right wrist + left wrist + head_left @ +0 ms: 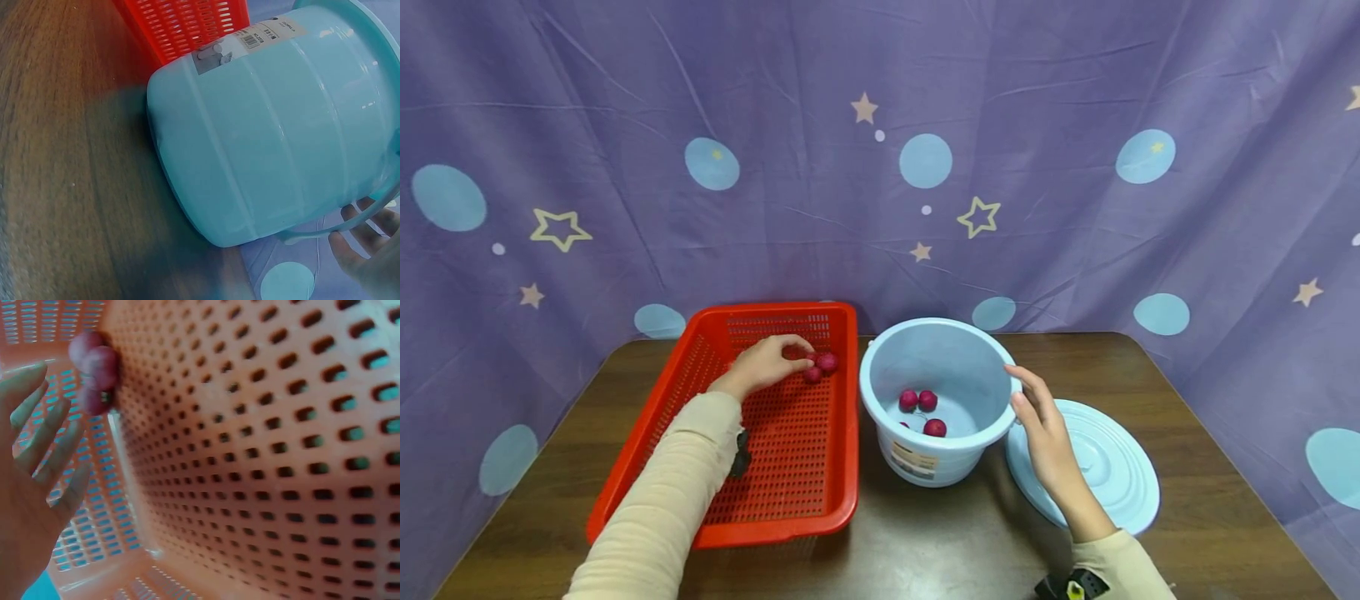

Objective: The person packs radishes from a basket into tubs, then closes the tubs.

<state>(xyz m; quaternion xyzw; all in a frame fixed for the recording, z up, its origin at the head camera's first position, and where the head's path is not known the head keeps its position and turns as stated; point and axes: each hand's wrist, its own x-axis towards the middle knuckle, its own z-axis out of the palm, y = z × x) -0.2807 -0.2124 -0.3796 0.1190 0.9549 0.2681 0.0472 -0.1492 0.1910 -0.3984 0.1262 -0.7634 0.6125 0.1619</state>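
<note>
My left hand [767, 364] reaches into a red plastic basket [848, 433], fingertips at a small cluster of dark red round fruits [827, 362]. In the left wrist view its fingers [47, 434] are spread, and the fruits [100, 369] lie beyond them against the basket's slotted wall. A light blue bucket [883, 367] stands upright right of the basket, with several similar fruits [935, 427] on its floor. My right hand [1047, 433] holds the bucket's rim between thumb and fingers. The right wrist view shows other fingers [365, 234] beside the bucket's handle [325, 232].
A light blue round lid [1120, 467] lies on the brown wooden table [1210, 517], right of the bucket and partly behind the right forearm. Behind the table hangs a purple curtain [820, 208] with stars and dots. Basket and bucket stand close together.
</note>
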